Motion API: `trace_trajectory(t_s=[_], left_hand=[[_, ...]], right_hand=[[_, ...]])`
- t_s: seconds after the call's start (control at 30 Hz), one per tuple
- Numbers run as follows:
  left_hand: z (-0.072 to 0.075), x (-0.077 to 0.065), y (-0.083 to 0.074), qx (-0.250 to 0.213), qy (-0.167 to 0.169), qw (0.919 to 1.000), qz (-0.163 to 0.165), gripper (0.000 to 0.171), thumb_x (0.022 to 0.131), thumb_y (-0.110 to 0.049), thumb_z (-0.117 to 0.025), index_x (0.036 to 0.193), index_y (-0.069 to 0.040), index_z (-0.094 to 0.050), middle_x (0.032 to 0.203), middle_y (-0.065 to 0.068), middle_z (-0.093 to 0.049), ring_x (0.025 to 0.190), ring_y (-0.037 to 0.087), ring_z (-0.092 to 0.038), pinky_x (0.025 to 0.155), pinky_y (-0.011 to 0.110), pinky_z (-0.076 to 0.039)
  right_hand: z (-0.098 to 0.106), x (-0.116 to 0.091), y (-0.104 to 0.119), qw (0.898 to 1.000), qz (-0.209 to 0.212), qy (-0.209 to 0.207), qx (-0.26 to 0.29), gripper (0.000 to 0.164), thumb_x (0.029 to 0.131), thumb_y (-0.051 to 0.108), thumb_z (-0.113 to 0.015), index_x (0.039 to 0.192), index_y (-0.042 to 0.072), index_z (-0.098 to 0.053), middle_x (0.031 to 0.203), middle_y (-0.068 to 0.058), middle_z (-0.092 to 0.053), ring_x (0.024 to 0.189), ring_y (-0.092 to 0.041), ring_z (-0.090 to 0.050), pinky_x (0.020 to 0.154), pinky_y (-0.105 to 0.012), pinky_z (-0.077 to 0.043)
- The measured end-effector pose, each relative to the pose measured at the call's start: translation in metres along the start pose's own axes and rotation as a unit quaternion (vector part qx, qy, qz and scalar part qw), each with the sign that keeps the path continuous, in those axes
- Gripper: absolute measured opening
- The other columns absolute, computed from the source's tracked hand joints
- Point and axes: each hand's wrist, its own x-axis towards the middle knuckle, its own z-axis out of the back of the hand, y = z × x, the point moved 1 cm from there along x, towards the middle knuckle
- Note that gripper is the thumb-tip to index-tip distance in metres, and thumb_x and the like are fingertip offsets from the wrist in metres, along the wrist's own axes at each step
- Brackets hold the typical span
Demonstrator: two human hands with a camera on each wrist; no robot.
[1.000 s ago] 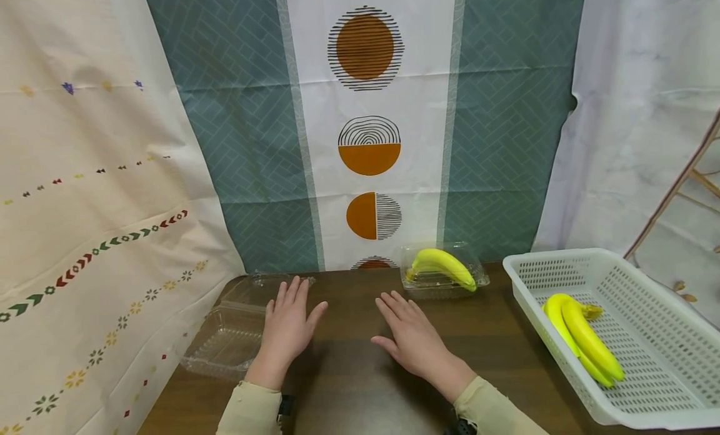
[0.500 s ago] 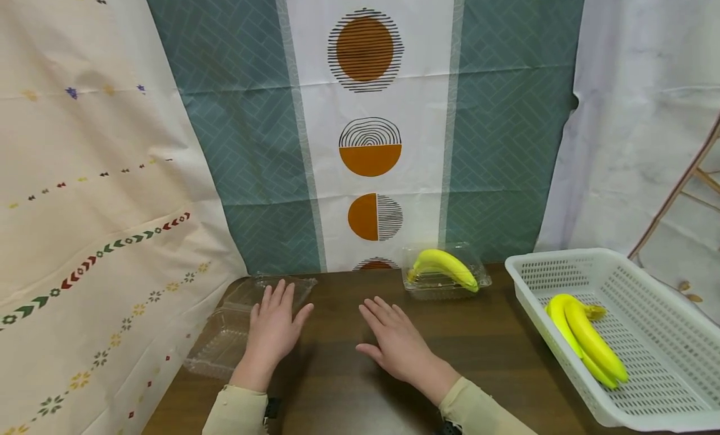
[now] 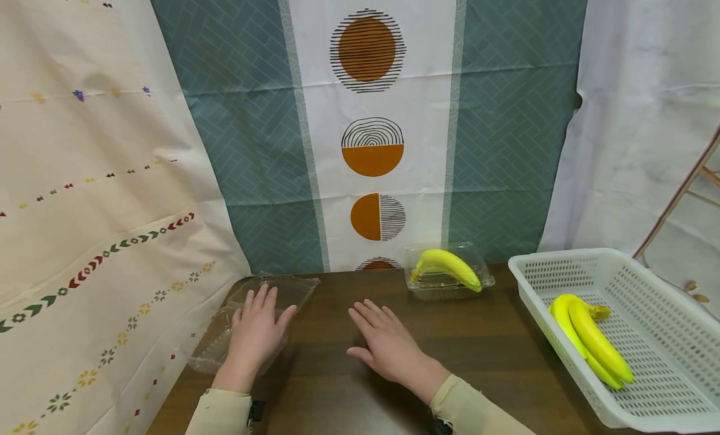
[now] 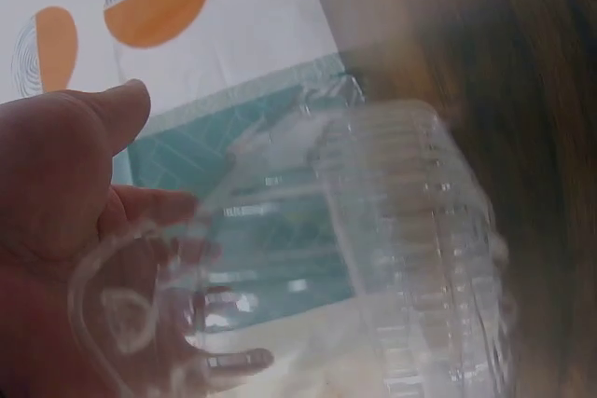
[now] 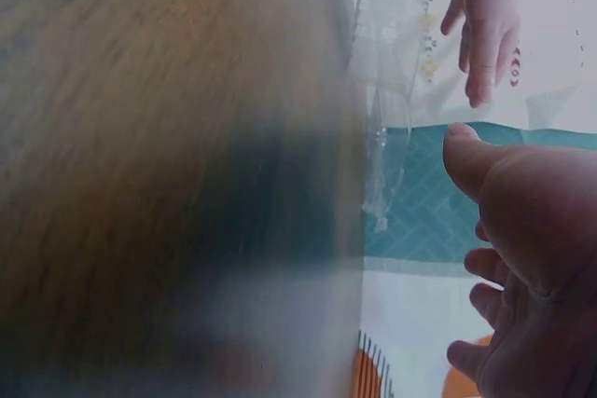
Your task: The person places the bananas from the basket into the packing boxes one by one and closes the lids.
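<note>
My left hand (image 3: 255,332) hovers with straight fingers over an opened clear plastic clamshell container (image 3: 215,350) at the left of the table. In the left wrist view the container (image 4: 410,230) shows its ribbed wall, and part of it overlaps the fingers. My right hand (image 3: 388,347) is held flat above the middle of the table, fingers extended, holding nothing. Both thumbs are spread toward the middle. At the back a banana (image 3: 450,269) lies in a second clear clamshell (image 3: 419,291) whose lid stands raised.
On the right stands a light grey perforated basket (image 3: 554,354) with bananas (image 3: 599,344) lying in it. Curtains with printed patterns (image 3: 259,141) enclose the dark wooden table (image 3: 332,385) at the back and sides.
Both hands have drifted left, fingers still straight, and the left hand now covers more of the opened clamshell. The bananas and the basket stay where they were.
</note>
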Motion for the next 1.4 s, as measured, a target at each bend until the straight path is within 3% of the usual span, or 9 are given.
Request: trace_trajectory(t_s=[0.7, 1.07, 1.4], left_hand=[[0.012, -0.006, 0.056, 0.014, 0.034, 0.9969, 0.07, 0.088, 0.114, -0.058, -0.052, 0.168, 0.008, -0.032, 0.176, 0.037, -0.014, 0.162, 0.061, -0.002, 0.116, 0.089, -0.006], [0.019, -0.011, 0.066, 0.017, 0.029, 0.9964, 0.078, 0.088, 0.115, -0.058, -0.049, 0.167, 0.01, -0.03, 0.175, 0.039, -0.012, 0.161, 0.061, -0.001, 0.117, 0.089, -0.003], [0.021, -0.013, 0.084, 0.025, 0.01, 0.9956, 0.09, 0.085, 0.116, -0.058, -0.048, 0.165, 0.009, -0.032, 0.171, 0.041, -0.019, 0.159, 0.064, -0.008, 0.113, 0.091, -0.01]], right_hand=[[-0.01, 0.014, 0.025, 0.998, 0.033, 0.042, -0.022, 0.077, 0.111, 0.057, -0.062, 0.171, 0.014, -0.042, 0.176, -0.004, -0.039, 0.165, -0.023, -0.03, 0.131, -0.051, -0.031], [-0.012, 0.019, 0.038, 0.998, 0.038, 0.052, -0.022, 0.078, 0.111, 0.059, -0.059, 0.173, 0.016, -0.04, 0.177, -0.002, -0.037, 0.166, -0.021, -0.028, 0.131, -0.049, -0.03], [-0.018, 0.022, 0.048, 0.997, 0.057, 0.046, -0.039, 0.078, 0.111, 0.06, -0.057, 0.173, 0.016, -0.04, 0.177, -0.002, -0.038, 0.166, -0.02, -0.029, 0.13, -0.048, -0.033]])
